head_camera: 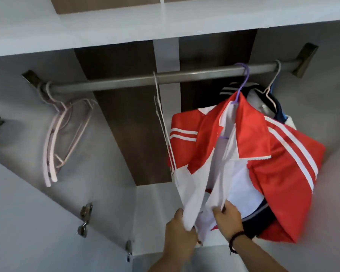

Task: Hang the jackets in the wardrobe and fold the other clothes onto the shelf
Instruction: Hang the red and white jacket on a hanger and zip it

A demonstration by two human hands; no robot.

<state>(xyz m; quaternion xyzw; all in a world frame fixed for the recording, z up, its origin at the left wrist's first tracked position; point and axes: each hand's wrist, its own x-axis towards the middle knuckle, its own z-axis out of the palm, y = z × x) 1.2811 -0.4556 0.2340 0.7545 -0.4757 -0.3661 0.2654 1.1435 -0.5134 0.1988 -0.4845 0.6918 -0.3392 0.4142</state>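
- Hanging step in hand, by judgement: red and white jacket (263,146) already on the purple hanger (241,83), hooked over the rail (126,82) at upper right of the frame.
- Left hand (180,230) clamped on the left white front edge at bottom centre; right hand (229,219) pinching the right front edge just beside it.
- Next move, probably: bringing both fronts together and straightening; calls for a gentle pull, otherwise risk of slipping off the hanger.
- Behind it at right, a dark jacket (263,95) on a pale hanger.
- Spare pink hangers (57,134) at left of the rail, one thin white hanger (161,118) at centre.
- Grey wardrobe walls, brown back panel (126,124), shelf (106,22) across the top; door hinges (84,220) at lower left.
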